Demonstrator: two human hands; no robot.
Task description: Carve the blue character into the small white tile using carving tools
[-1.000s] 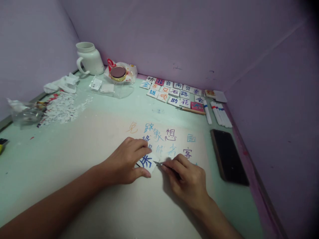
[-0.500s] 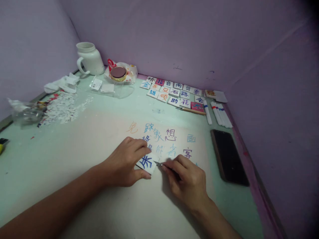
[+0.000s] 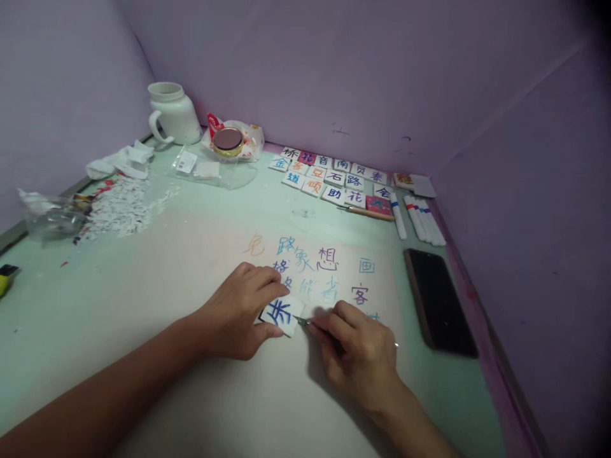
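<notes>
Between both hands: white tile [image 3: 281,316] with blue character | left hand [image 3: 243,312] pinches its edges | right hand [image 3: 356,343] grips knife [image 3: 302,322], blade at tile's right side

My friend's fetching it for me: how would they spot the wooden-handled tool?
Below the purple back wall lie rows of character tiles. The wooden-handled tool rests along their near edge, its slim brown handle and metal tip unlike the white pens to its right.
</notes>
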